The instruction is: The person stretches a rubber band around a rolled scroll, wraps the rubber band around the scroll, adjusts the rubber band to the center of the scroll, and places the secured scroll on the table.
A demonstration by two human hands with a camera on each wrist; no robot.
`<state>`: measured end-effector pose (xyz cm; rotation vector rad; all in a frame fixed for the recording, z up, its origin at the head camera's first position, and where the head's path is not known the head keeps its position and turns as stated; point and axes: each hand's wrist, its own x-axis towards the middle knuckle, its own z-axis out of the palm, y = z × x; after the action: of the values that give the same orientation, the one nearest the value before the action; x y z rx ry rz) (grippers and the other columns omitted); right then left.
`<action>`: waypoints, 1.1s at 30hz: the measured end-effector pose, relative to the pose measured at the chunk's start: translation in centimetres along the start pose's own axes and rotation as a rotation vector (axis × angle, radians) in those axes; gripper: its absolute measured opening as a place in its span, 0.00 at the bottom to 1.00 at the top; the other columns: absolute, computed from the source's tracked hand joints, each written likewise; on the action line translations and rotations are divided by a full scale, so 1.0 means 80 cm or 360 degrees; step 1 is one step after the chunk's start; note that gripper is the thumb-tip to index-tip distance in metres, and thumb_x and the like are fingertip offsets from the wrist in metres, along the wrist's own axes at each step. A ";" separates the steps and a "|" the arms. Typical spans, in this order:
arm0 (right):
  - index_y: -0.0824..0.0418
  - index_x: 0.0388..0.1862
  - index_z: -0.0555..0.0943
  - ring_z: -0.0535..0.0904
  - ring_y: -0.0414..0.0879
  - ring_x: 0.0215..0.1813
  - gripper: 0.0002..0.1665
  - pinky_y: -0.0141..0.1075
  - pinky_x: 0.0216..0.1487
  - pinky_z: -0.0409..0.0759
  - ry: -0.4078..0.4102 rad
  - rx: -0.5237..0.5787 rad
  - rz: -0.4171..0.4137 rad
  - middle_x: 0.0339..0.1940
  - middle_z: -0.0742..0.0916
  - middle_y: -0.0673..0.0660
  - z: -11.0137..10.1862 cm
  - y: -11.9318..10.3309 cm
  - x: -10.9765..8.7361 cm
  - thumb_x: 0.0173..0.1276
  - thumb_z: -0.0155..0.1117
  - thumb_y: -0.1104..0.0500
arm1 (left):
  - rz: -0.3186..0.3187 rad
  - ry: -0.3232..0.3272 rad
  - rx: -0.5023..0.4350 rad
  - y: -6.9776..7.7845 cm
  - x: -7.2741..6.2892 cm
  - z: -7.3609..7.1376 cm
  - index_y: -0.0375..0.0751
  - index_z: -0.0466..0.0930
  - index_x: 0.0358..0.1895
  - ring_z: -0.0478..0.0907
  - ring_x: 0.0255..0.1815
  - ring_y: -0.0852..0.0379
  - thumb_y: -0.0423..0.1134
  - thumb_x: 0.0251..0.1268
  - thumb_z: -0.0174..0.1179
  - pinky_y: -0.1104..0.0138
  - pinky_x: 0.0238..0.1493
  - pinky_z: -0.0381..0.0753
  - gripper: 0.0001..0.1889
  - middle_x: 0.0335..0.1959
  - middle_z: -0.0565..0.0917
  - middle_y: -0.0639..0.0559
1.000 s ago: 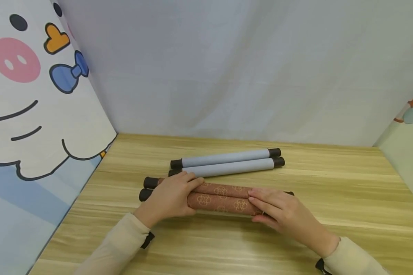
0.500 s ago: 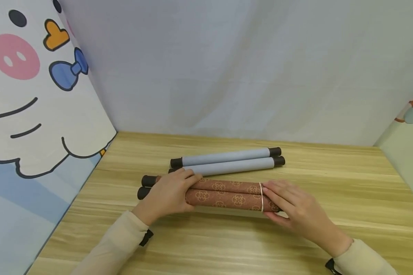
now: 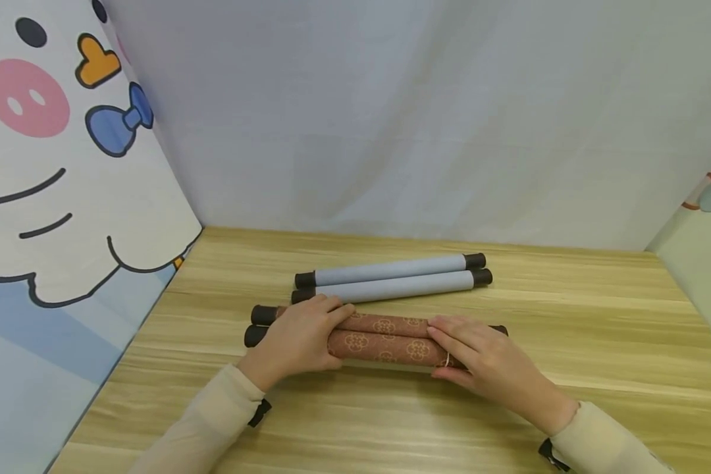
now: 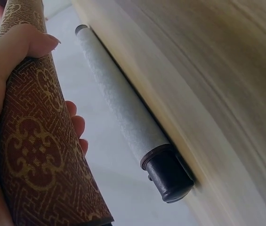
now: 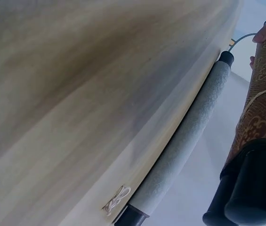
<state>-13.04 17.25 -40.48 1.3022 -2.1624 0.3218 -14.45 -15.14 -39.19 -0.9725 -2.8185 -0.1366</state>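
A rolled hanging scroll (image 3: 385, 336) of brown cloth with gold flower patterns lies across the middle as two parallel rolls with black end knobs. My left hand (image 3: 296, 339) grips its left part, thumb on the near side and fingers over the top. Near the other end my right hand (image 3: 488, 355) holds it between thumb and fingers. A thin white cord (image 5: 254, 100) circles the brown cloth close to the right thumb. In the left wrist view, the left fingertips (image 4: 77, 126) curl round behind the roll.
Behind the brown scroll lies a pale blue rolled scroll (image 3: 394, 288) with black knobs, also two rolls side by side. Beside it a small bundle of string (image 5: 117, 200) shows in the right wrist view. A grey-white curtain (image 3: 421, 118) hangs behind the wooden table (image 3: 598, 316).
The right hand slid toward the right end, exposing the white cord, then came back left and covers most of it. The brown scroll shifted slightly; the left hand keeps its grip.
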 end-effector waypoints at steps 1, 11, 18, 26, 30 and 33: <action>0.66 0.58 0.82 0.85 0.53 0.56 0.35 0.45 0.56 0.83 -0.0003 0.0006 0.0003 0.56 0.87 0.60 0.000 0.000 0.001 0.70 0.57 0.37 | -0.0008 -0.0001 0.0000 0.000 -0.001 0.000 0.48 0.77 0.62 0.80 0.52 0.53 0.55 0.39 0.78 0.59 0.55 0.82 0.40 0.53 0.82 0.52; 0.66 0.58 0.82 0.84 0.55 0.56 0.36 0.43 0.60 0.79 0.0004 -0.0023 0.0066 0.56 0.87 0.60 -0.014 0.011 -0.012 0.75 0.48 0.37 | -0.0083 -0.0008 -0.0039 -0.002 -0.002 0.000 0.50 0.77 0.63 0.81 0.51 0.52 0.57 0.37 0.79 0.56 0.50 0.84 0.42 0.54 0.82 0.52; 0.69 0.57 0.81 0.84 0.56 0.56 0.34 0.36 0.73 0.69 0.0106 -0.0054 0.0028 0.55 0.86 0.63 -0.003 0.009 -0.012 0.77 0.48 0.41 | -0.0019 0.0015 -0.0030 0.002 0.001 -0.003 0.46 0.77 0.62 0.80 0.53 0.52 0.54 0.39 0.78 0.58 0.55 0.82 0.40 0.54 0.82 0.51; 0.67 0.59 0.80 0.84 0.55 0.56 0.35 0.45 0.57 0.82 0.0005 -0.0072 0.0025 0.55 0.87 0.61 0.005 -0.011 0.009 0.75 0.50 0.38 | 0.0017 0.0013 -0.0010 0.013 0.005 -0.001 0.44 0.77 0.61 0.80 0.53 0.54 0.54 0.39 0.77 0.61 0.58 0.81 0.40 0.52 0.83 0.52; 0.65 0.63 0.78 0.83 0.54 0.59 0.39 0.47 0.56 0.83 -0.0041 -0.0083 0.0055 0.58 0.85 0.60 0.003 -0.013 0.015 0.69 0.58 0.35 | 0.0003 0.0010 -0.0010 0.017 0.008 0.000 0.44 0.76 0.63 0.80 0.54 0.53 0.56 0.39 0.77 0.60 0.59 0.80 0.42 0.53 0.83 0.51; 0.67 0.63 0.77 0.82 0.55 0.60 0.41 0.49 0.58 0.81 -0.0028 -0.0083 0.0097 0.60 0.84 0.61 -0.003 -0.009 0.012 0.71 0.54 0.34 | -0.0035 0.0005 -0.0015 0.015 0.007 0.000 0.44 0.75 0.64 0.80 0.53 0.53 0.56 0.40 0.77 0.60 0.57 0.81 0.43 0.54 0.82 0.51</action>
<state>-12.64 16.34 -39.77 1.2168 -2.2136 0.2768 -14.12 -13.85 -39.05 -0.9428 -2.8285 -0.1539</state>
